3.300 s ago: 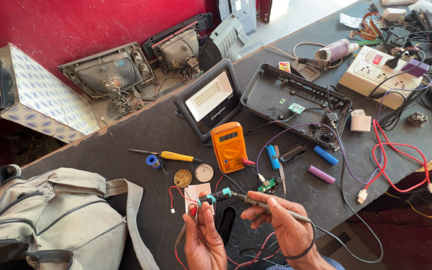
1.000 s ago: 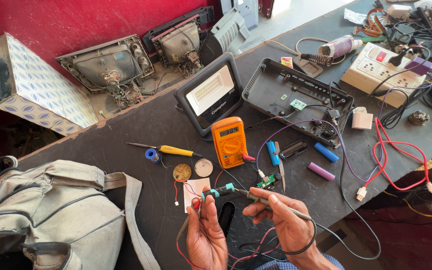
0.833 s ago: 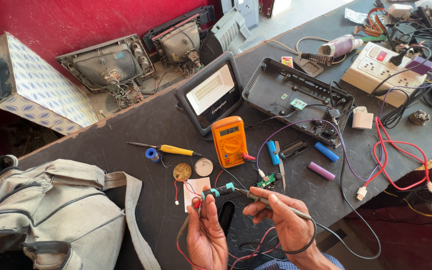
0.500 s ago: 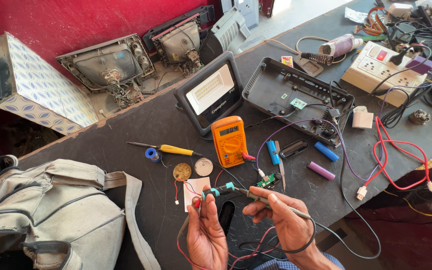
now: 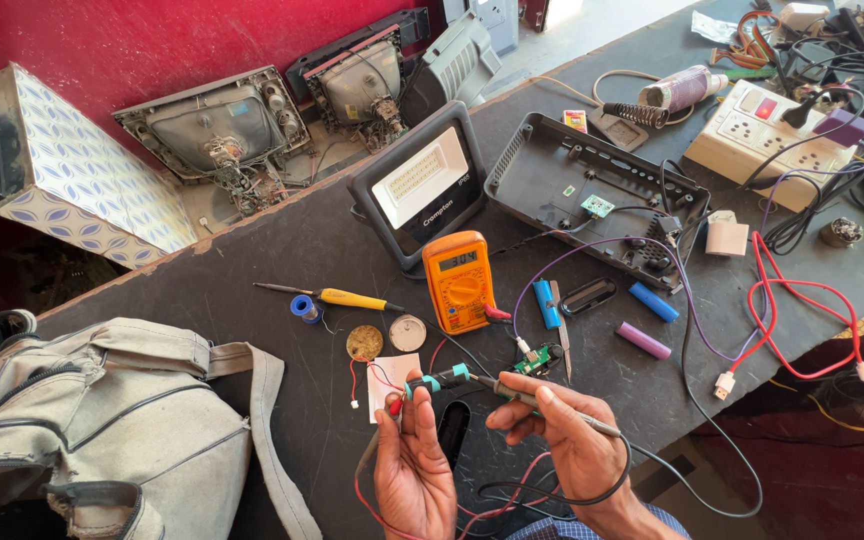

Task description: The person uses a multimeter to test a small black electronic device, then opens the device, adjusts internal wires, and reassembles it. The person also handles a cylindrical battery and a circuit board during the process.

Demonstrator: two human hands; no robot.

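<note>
My left hand pinches a small teal cylindrical part with thin red wires running from it. My right hand grips a soldering iron like a pen, its tip touching the end of the teal part. Both hands hover over the near edge of the dark workbench. Just beyond them lie a small green circuit board, a white card and an orange multimeter.
A grey LED floodlight and an open black housing sit behind the multimeter. A yellow-handled screwdriver, solder spool, blue and purple cells, red leads and a white socket board lie around. A grey bag fills the left.
The hands stay nearly still; the iron tip has stayed at the teal part. The view shifted slightly.
</note>
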